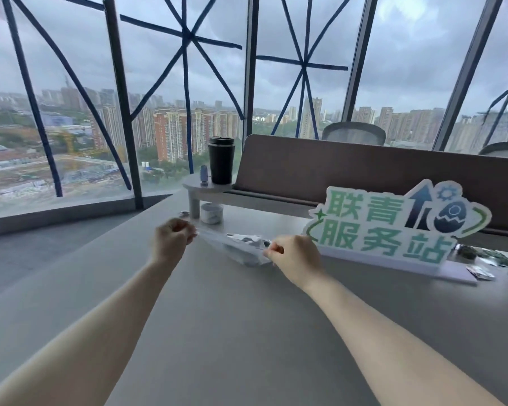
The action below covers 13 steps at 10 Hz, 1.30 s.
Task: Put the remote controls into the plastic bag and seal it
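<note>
Sealing: plastic bag [241,251] stretched between both hands, top edge pulled taut just above the desk [246,332], toward its far edge
Contents: pale and dark shapes inside, likely the remote controls [245,240]; blurred, count unclear
Left hand [172,240]: clenched, pinching the bag's left end
Right hand [295,259]: clenched, pinching the bag's right end
Progress: loading looks done; closure state not readable, probably mid-seal
Left to do: press strip shut along full length, check, set down
Surroundings: green sign [393,227] just right of bag; black tumbler [221,160] on raised shelf [205,187] behind
</note>
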Each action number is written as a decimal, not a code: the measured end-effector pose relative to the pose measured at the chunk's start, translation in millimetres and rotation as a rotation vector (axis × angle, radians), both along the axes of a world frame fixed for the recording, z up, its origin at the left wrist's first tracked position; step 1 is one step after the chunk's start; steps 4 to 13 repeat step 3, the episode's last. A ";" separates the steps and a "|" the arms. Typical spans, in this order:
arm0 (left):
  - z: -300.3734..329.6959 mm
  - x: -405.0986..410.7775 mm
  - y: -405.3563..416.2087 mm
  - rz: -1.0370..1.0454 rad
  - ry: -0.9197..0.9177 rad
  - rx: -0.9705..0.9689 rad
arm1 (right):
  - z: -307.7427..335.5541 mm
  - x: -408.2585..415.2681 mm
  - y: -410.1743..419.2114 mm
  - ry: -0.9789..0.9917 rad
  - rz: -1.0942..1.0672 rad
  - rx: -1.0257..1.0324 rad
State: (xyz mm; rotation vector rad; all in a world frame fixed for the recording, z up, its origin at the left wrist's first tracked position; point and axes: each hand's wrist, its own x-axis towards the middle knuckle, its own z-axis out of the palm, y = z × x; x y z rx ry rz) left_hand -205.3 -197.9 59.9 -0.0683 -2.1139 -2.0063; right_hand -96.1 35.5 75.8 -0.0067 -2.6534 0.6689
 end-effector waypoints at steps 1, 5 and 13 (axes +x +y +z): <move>-33.4 12.6 -6.7 -0.006 -0.060 -0.017 | -19.1 14.6 -3.7 -0.144 0.033 -0.093; -68.7 76.1 -35.3 0.159 -0.060 -0.164 | -13.2 80.5 6.5 -0.081 0.045 -0.350; -68.7 76.1 -35.3 0.159 -0.060 -0.164 | -13.2 80.5 6.5 -0.081 0.045 -0.350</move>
